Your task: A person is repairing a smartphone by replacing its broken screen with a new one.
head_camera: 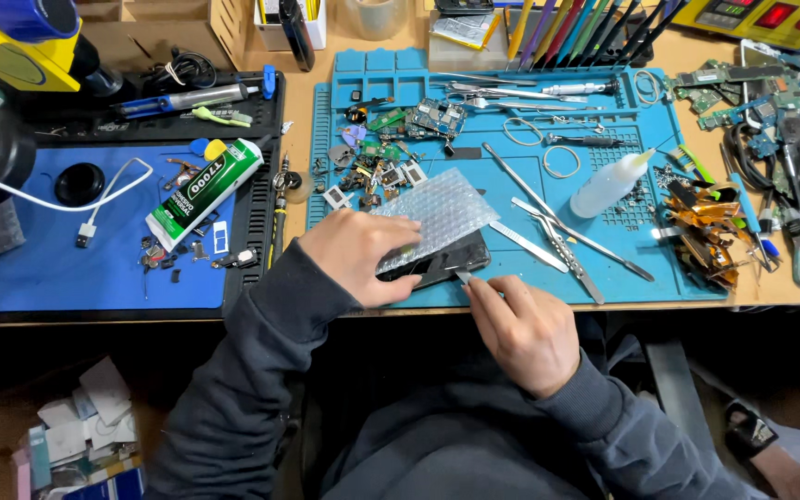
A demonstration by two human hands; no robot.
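A black phone (451, 259) lies at the front edge of the blue work mat (604, 130), partly under a sheet of bubble wrap (442, 208). My left hand (358, 255) rests flat on the bubble wrap and the phone, pressing them down. My right hand (520, 329) pinches a small thin metal pry tool (464, 277) whose tip touches the phone's near edge. Dark sleeves cover both of my arms.
Tweezers and metal spudgers (548, 227), a white squeeze bottle (608, 185), circuit boards (437, 116) and small parts lie on the mat. A green-and-white glue tube (204, 190) sits on a blue pad at left. Flex cables (706, 227) and phone frames are piled at right.
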